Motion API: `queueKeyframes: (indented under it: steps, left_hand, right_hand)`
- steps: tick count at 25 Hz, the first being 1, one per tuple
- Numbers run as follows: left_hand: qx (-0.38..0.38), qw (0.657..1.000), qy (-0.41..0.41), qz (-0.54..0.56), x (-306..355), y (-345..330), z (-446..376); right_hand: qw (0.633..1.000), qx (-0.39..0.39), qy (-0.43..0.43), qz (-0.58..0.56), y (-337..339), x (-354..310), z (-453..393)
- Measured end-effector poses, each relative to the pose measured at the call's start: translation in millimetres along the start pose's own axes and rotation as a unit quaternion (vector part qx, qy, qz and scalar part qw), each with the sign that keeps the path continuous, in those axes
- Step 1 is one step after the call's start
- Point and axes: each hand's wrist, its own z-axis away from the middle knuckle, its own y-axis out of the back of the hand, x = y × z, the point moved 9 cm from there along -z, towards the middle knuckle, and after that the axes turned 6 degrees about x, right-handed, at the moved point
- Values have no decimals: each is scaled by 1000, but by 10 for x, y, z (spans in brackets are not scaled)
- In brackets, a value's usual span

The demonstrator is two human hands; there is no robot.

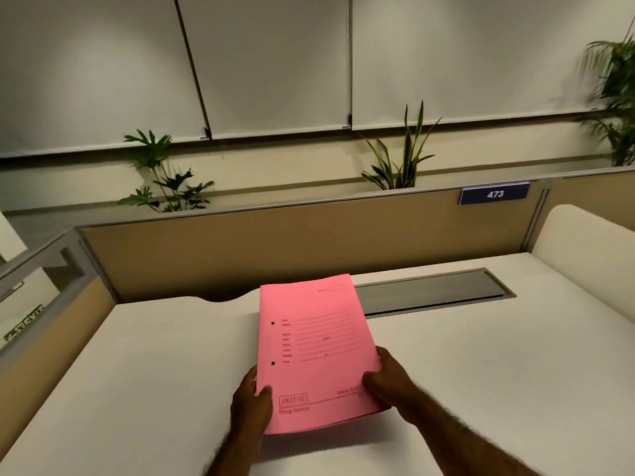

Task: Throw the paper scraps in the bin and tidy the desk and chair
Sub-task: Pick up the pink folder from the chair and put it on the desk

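A pink file folder (316, 352) with printed lines and two punch holes lies at the middle of the white desk (137, 372). My left hand (251, 403) grips its near left corner, thumb on top. My right hand (388, 379) grips the near right edge, fingers curled over it. Whether the folder rests on the desk or hovers just above it I cannot tell. No paper scraps, bin or chair are in view.
A grey cable tray lid (433, 292) is set into the desk behind the folder. Tan partition panels (275, 249) close the back and left, with a blue sign "473" (494, 194). A rounded white panel (591, 255) stands at right. Plants (165, 173) grow behind the partition.
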Motion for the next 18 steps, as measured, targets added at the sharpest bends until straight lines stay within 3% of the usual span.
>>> queueKeyframes:
  steps: [6, 11, 18]
  left_hand:
    - [47, 998, 1, -52, -100, -118, -668]
    - [87, 992, -24, -87, -50, -176, -1023]
    - [113, 977, -74, -163, -80, -130, -1124]
  right_hand:
    - [998, -16, -12, 65, -372, 119, -671]
    - [990, 45, 6, 131, -438, 13, -1104]
    - [973, 63, 8, 220, -509, 36, -1189]
